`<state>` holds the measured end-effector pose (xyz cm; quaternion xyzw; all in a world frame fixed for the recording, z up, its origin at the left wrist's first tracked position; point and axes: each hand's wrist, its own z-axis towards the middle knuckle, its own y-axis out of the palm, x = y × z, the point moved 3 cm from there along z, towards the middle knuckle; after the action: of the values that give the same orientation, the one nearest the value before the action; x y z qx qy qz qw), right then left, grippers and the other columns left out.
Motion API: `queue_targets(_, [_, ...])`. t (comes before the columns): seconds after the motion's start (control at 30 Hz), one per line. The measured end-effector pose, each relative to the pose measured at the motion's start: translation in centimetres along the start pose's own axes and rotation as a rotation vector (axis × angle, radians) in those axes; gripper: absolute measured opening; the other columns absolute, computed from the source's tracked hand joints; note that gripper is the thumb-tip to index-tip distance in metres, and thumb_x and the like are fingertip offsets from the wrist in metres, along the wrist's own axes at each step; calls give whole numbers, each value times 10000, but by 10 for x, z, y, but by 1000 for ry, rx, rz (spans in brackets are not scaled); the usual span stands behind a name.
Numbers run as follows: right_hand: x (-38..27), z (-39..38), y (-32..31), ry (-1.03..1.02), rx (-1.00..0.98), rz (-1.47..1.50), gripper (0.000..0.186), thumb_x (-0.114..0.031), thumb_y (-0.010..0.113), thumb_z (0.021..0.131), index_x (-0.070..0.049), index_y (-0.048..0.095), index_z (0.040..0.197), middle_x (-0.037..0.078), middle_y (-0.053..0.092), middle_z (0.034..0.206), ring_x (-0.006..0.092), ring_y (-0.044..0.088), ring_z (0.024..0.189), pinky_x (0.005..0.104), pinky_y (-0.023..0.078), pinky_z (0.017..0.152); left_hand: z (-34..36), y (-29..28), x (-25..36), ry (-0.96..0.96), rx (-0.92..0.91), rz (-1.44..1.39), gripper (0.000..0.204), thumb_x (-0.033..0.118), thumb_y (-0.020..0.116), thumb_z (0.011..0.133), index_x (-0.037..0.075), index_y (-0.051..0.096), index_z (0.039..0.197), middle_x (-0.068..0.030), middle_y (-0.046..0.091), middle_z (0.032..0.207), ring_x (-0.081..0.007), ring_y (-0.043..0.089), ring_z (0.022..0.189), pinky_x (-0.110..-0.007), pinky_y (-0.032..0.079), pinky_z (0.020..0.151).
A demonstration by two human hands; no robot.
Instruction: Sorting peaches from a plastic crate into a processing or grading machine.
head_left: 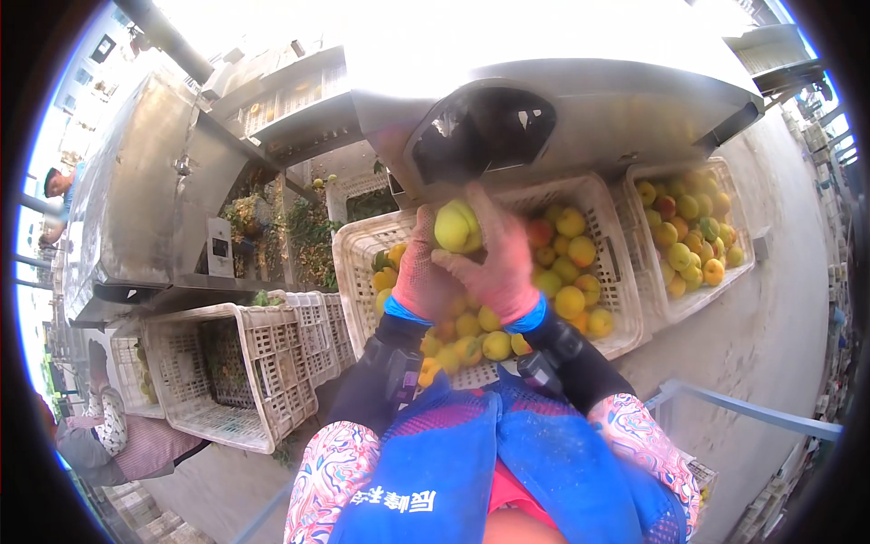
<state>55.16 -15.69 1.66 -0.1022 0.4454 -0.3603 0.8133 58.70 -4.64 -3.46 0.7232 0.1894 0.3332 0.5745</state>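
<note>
Both my hands, in pinkish gloves with blue cuffs, come together above a white plastic crate (pixel 621 263). Between them is a yellow-green peach (pixel 457 227) with a visible cleft. My left hand (pixel 420 276) is closed against its left side. Around its right side curls my right hand (pixel 501 263), blurred a little, its fingertips partly hidden. Beneath, the crate holds many yellow and orange-blushed peaches (pixel 571 302), partly covered by my hands and forearms.
A second crate (pixel 675 317) of peaches stands to the right. At left are a tipped white crate (pixel 263 381) and more stacked crates. Metal machinery (pixel 589 100) with a dark opening spans the far side. Leaves litter the ground. People (pixel 136 444) are at the far left.
</note>
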Motion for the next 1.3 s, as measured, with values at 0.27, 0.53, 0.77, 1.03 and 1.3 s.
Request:
queue_targets(0.27, [54,42,27,-16,39,-288,826,-323,853,717,-10,510,1400,225,640,1202,405,620,1070,459,494,927,17,-98,-17,52,25,774,383,264,602,985,35,583,1291,-49,666,1133,-164,614,1015,-343,486,946])
queue_targets(0.53, [102,78,7,0,-180,-77,449,-335,695,887,-87,643,1257,141,685,1155,344,675,973,444,537,851,-3,-118,-112,-412,-247,1829,656,524,698,858,52,601,1304,-202,616,1266,-372,574,1189,-458,489,950])
queue_targets(0.77, [162,-127,-44,213,-1066,-654,591,-291,757,761,-101,602,1299,156,666,1217,400,621,1102,474,506,948,-3,-180,-166,-439,-391,2108,579,386,665,827,79,591,1311,-228,638,1167,-394,605,1118,-468,481,987])
queue_targets(1.03, [147,-107,-48,401,-711,-196,759,-237,798,737,-106,506,1426,195,564,1390,354,550,1271,416,486,1019,3,-106,-119,-600,370,351,460,291,541,1016,80,486,1421,-174,601,1323,-304,610,1170,-436,489,1020])
queue_targets(1.3, [53,-65,-28,240,-244,-37,842,-174,829,721,-3,456,1456,225,525,1426,374,495,1332,405,408,1106,5,-38,-27,-67,65,520,554,72,549,935,-12,415,1466,-135,547,1392,-232,606,1153,-332,504,973])
